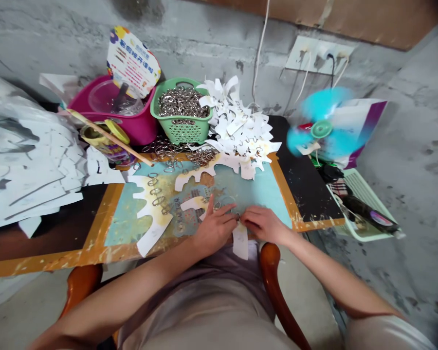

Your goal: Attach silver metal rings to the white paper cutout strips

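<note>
My left hand [214, 227] and my right hand [263, 223] meet at the near edge of the board [190, 204], fingers pinched together. Between them is a small metal ring [237, 216] and a white paper tag [240, 241] that hangs over the board's edge. Both hands seem to grip the ring and tag together. Several more rings [156, 194] lie clipped along a white cut-out card [151, 221] to the left of my left hand.
A green basket [180, 127] of metal rings stands at the back, next to a pink tub [135, 124] and a pile of white tags [241, 126]. A spinning blue fan [321, 129] stands at right. White sheets [25, 170] are stacked at left. Wooden chair arms [273, 282] flank my lap.
</note>
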Available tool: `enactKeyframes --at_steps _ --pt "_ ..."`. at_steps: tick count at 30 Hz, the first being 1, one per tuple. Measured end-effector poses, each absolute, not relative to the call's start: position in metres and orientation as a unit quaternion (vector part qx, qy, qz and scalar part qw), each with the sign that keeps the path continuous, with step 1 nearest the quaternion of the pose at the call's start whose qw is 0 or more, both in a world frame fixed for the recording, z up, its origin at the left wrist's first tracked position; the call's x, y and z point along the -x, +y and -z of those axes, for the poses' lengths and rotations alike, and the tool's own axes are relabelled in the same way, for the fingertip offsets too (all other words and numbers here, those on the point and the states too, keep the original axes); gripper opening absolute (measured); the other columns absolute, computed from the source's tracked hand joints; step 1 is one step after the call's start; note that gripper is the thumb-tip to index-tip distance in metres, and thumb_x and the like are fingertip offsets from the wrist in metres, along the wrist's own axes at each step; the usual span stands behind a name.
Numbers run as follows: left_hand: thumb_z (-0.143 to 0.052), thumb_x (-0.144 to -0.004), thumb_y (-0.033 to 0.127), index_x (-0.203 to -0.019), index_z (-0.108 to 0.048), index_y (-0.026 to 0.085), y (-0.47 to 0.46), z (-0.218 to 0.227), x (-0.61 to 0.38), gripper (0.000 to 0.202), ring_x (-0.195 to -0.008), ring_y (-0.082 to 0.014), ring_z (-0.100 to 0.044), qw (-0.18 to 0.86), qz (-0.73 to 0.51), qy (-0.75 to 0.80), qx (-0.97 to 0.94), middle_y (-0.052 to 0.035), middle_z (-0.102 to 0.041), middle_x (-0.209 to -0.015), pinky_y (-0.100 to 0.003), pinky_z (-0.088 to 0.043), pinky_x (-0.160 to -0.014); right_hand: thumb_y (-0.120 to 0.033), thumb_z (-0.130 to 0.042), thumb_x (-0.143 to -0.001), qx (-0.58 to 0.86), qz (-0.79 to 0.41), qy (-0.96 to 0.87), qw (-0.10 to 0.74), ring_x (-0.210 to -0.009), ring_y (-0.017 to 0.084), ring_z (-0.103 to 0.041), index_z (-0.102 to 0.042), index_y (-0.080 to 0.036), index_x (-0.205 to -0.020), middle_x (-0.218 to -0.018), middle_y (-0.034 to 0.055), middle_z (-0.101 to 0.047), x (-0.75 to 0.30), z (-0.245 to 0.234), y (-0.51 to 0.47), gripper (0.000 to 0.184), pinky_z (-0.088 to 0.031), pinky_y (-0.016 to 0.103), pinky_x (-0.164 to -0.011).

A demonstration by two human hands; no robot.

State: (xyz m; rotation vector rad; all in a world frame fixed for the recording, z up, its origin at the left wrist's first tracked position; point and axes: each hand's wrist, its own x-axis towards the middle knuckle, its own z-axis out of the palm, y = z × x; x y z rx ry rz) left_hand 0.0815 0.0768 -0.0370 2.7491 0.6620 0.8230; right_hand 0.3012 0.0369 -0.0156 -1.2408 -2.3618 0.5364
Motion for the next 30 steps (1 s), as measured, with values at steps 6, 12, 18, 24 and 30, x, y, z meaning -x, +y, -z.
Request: enactKeyframes --at_steps 6,12,18,24,30 --pt "-0.061 -0.092 0.016 -0.101 -0.072 0.024 0.075 0.035 -0.081 0.016 -0.118 -0.0281 -0.06 0.086 -0.272 0.248 -0.926 -0.001 -0.077 -0.091 -0.069 -0.002 -0.119 -0.016 -0.045 -0.099 0.479 -0.081 -0.843 0.231 -0.08 0.021 -0.054 -0.064 -0.017 -0.102 -0.086 0.0089 -0.062 -0.295 0.028 0.011 0.019 -0.048 0.032 -0.069" --pt "-0.061 -0.091 0.015 -0.106 -0.072 0.027 0.075 0.036 -0.082 0.022 -0.118 -0.0285 -0.058 0.066 -0.273 0.232 -0.931 -0.0007 -0.076 -0.101 -0.071 0.002 -0.118 -0.01 -0.045 -0.095 0.468 -0.134 -0.824 0.29 -0.088 0.022 -0.057 -0.062 -0.019 -0.11 -0.1 0.011 -0.062 -0.296 0.027 0.008 0.024 -0.053 0.037 -0.075" --pt "-0.062 -0.09 0.013 -0.098 -0.073 0.026 0.075 0.034 -0.082 0.019 -0.12 -0.0298 -0.057 0.053 -0.272 0.223 -0.935 0.0 -0.076 -0.1 -0.071 0.003 -0.117 -0.007 -0.048 -0.088 0.487 -0.144 -0.772 0.383 -0.091 0.023 -0.061 -0.054 -0.022 -0.112 -0.105 0.0095 -0.066 -0.294 0.016 0.002 0.029 -0.052 0.041 -0.08" --pt "-0.062 -0.091 0.014 -0.103 -0.073 0.025 0.073 0.035 -0.082 0.02 -0.121 -0.0298 -0.058 0.058 -0.261 0.224 -0.937 -0.0006 -0.076 -0.102 -0.071 0.004 -0.118 -0.01 -0.047 -0.089 0.482 -0.145 -0.788 0.354 -0.087 0.024 -0.062 -0.045 -0.022 -0.12 -0.099 0.0093 -0.068 -0.287 0.028 -0.001 0.034 -0.055 0.038 -0.073" --pt "-0.055 -0.092 0.014 -0.105 -0.073 0.025 0.079 0.023 -0.075 0.024 -0.127 -0.0306 -0.055 0.153 -0.253 0.225 -0.929 -0.0025 -0.075 -0.11 -0.072 0.002 -0.117 -0.012 -0.047 -0.092 0.485 -0.112 -0.804 0.324 -0.09 0.027 -0.065 -0.037 -0.019 -0.132 -0.101 0.0121 -0.07 -0.287 0.034 0.0 0.042 -0.055 0.041 -0.077"
